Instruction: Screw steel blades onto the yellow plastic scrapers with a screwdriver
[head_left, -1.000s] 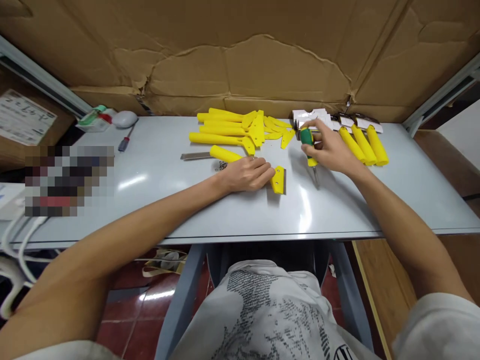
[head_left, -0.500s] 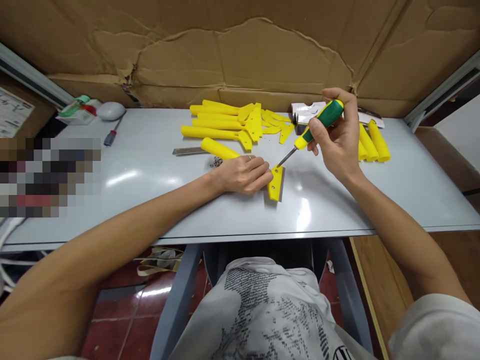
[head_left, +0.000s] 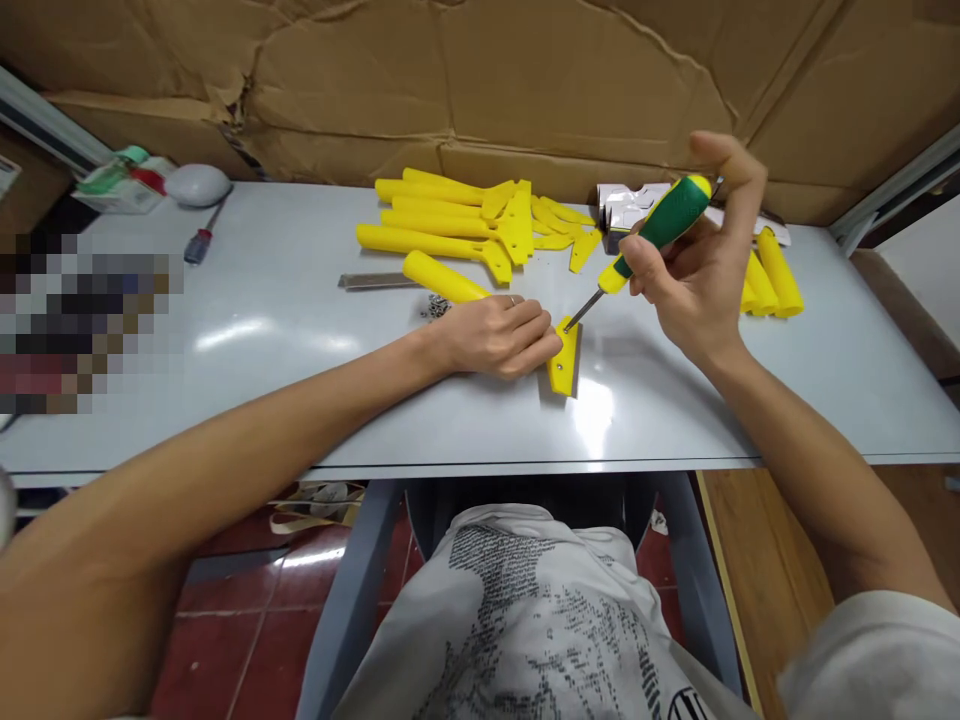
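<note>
A yellow scraper [head_left: 564, 372] lies under my left hand [head_left: 501, 338], whose fingers wrap round its handle near the head. Along the right edge of that head runs a thin metal blade [head_left: 578, 362], and a screw shows on its lower part. In my right hand [head_left: 705, 270] is a green and yellow screwdriver [head_left: 664, 222], tilted, its tip at the upper screw spot of the scraper head. My right thumb and fingers close on the grip, with the index finger raised off it. A small heap of screws [head_left: 435, 306] sits just behind my left wrist.
Several yellow scraper handles [head_left: 427, 242] and small yellow plates [head_left: 559, 222] lie at the back. Metal blades [head_left: 379, 281] rest left of the screws. Yellow tubes [head_left: 780, 275] and a white box [head_left: 630, 210] stand right; another screwdriver [head_left: 198, 246] lies left.
The view has shifted slightly. The screwdriver's tip has come down onto the scraper's upper screw spot, and my right index finger has lifted away from the grip. My left hand keeps its hold.
</note>
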